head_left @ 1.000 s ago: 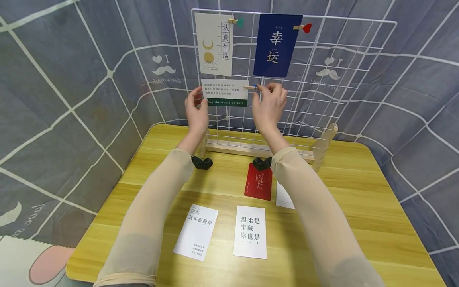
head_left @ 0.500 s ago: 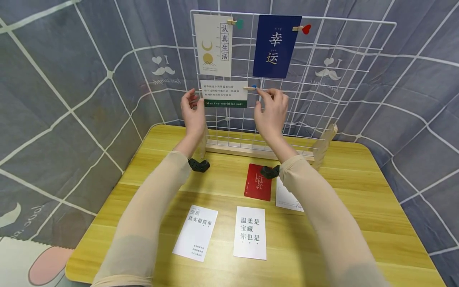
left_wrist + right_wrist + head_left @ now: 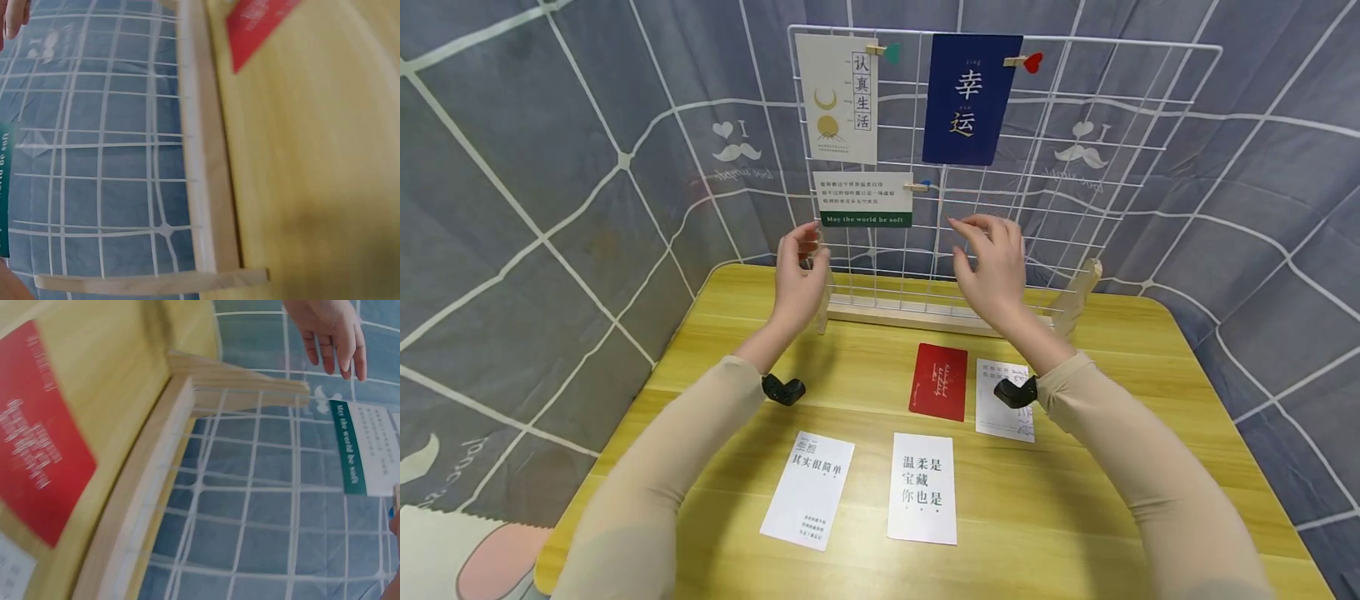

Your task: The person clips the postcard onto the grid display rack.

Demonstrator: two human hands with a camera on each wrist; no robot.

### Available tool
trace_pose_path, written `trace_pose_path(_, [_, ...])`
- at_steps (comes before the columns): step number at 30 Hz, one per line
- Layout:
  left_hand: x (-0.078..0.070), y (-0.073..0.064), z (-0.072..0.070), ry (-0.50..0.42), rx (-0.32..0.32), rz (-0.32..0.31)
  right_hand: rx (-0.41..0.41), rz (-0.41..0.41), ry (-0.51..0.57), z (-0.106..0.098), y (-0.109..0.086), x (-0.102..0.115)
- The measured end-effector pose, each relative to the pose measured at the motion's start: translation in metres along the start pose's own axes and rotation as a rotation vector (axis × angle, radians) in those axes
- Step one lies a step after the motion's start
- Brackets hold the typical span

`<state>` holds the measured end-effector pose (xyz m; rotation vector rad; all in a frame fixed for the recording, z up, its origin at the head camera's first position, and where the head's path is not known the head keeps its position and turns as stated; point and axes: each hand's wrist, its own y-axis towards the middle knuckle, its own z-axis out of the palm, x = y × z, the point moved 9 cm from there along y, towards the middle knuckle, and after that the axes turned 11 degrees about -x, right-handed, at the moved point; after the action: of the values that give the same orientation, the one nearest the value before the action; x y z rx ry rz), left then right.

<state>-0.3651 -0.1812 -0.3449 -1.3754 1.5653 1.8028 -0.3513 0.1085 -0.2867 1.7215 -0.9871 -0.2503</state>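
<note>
A white card with a green lower band (image 3: 865, 220) hangs on the white wire grid (image 3: 1120, 41), held at its right edge by a small wooden clothespin (image 3: 916, 187) with a blue tip. My left hand (image 3: 801, 277) is just below the card's lower left corner, fingers relaxed and holding nothing. Lower right of the clothespin, my right hand (image 3: 997, 268) hovers in front of the grid with loosely bent fingers and nothing in them. In the right wrist view, the left hand (image 3: 331, 334) shows apart from the card (image 3: 375, 450).
Above hang a cream card (image 3: 837, 100) and a navy card (image 3: 972, 100), each pinned by a clothespin. A wooden base (image 3: 925, 317) carries the grid. On the table lie a red card (image 3: 938, 382) and white cards (image 3: 808, 492), (image 3: 922, 492), (image 3: 1000, 421).
Both hands have come away from the green-banded card and its clothespin, moving down and outward. The card stays clipped on the grid. More of the white card at right shows.
</note>
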Motion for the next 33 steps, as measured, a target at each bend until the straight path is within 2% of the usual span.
trace_pose_path(4, [-0.003, -0.015, 0.008, 0.092, 0.143, 0.064, 0.028, -0.009, -0.007, -0.01, -0.013, -0.011])
trace_pose_path(9, [-0.009, -0.032, 0.021, 0.204, 0.28, 0.149, 0.053, -0.013, -0.009, -0.022, -0.024, -0.024])
trace_pose_path(13, [-0.014, -0.047, 0.032, 0.281, 0.383, 0.213, 0.092, 0.011, -0.018, -0.026, -0.034, -0.034])
trace_pose_path(20, [-0.013, -0.077, 0.051, 0.407, 0.594, 0.3, 0.164, 0.082, -0.039, -0.031, -0.062, -0.049])
trace_pose_path(24, [-0.008, -0.092, 0.057, 0.466, 0.682, 0.323, 0.175, 0.093, -0.029, -0.032, -0.076, -0.053])
trace_pose_path(27, [-0.003, -0.102, 0.06, 0.492, 0.745, 0.31, 0.185, 0.102, -0.004, -0.033, -0.084, -0.058])
trace_pose_path(33, [0.007, -0.118, 0.067, 0.501, 0.851, 0.285, 0.278, 0.132, 0.036, -0.035, -0.102, -0.07])
